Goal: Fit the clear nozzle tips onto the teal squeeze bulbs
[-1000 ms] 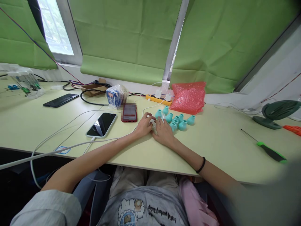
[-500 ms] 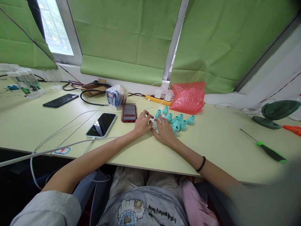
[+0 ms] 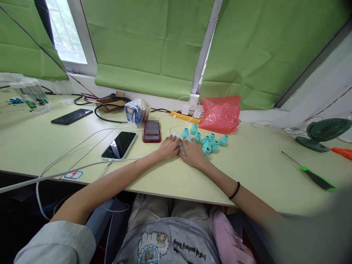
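Observation:
Small whitish, translucent rounded pieces [image 3: 181, 147] lie on the table in a cluster between my two hands. My left hand [image 3: 169, 147] curls around their left side, fingers bent over them. From the right, my right hand [image 3: 193, 152] closes in with its fingertips on the same pieces; a black band circles that wrist. The hands nearly meet and cover much of the cluster, so its exact shape is partly hidden. Just beyond and to the right of my right hand stand several turquoise vase-shaped pieces [image 3: 215, 146], hollow at the top.
Left of my hands lie a red-cased phone [image 3: 151, 131], a charging white phone [image 3: 119, 145] and a dark phone [image 3: 72, 116]. Behind are a yellow power strip [image 3: 185, 117] and a red bubble-wrap bag [image 3: 220, 114]. A screwdriver [image 3: 316, 178] and a green fan [image 3: 320, 134] sit right.
My left hand's fingers have come down from an arched pinch and drawn together over the whitish pieces. My right hand has shifted slightly, its fingers still on them. The turquoise pieces look nearly unchanged.

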`<state>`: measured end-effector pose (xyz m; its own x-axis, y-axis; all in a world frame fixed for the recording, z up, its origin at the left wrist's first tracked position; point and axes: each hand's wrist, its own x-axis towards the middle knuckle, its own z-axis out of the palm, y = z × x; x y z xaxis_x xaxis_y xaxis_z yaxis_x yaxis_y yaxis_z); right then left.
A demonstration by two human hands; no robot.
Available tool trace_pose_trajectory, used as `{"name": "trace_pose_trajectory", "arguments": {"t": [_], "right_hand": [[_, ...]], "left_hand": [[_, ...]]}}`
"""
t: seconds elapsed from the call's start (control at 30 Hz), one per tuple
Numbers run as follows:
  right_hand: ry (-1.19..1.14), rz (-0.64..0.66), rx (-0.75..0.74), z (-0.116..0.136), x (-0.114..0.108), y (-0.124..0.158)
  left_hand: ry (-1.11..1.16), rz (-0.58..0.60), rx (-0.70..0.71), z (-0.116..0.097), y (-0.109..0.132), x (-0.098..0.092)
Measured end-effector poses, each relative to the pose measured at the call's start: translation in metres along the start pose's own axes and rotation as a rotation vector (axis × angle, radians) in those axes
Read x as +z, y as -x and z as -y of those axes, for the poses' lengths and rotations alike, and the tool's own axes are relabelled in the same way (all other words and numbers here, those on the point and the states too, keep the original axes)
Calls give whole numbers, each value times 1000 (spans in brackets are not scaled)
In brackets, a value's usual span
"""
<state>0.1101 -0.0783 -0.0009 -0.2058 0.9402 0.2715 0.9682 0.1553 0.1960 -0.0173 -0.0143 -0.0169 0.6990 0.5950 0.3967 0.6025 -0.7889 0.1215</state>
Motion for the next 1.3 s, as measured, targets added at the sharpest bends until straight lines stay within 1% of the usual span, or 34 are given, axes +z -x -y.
{"name": "trace_pose_trajectory", "arguments": {"t": [0.1,0.23,0.5,0.6,0.73,1.03,1.3], "right_hand": [[1,-2,-10,1,-3,1],[13,-1,-6,1,-4,0],[16,10,30,0,-4,-1],[7,8,30,1,-5,1],[-21,13,23,1,-6,2],[-78,22,8,-2,-7,1],[-95,2,5,-5,-3,0]], "left_hand": [[3,-14,17,-3,0,-4],[12,-53,-4,-5,1,-5],[100,-115,-21,-6,-2,1],[116,-106,-22,-3,-3,4],[115,-85,9,-2,-3,6],[104,-27,13,-4,-2,2],[105,-8,6,-5,-1,-1]]}}
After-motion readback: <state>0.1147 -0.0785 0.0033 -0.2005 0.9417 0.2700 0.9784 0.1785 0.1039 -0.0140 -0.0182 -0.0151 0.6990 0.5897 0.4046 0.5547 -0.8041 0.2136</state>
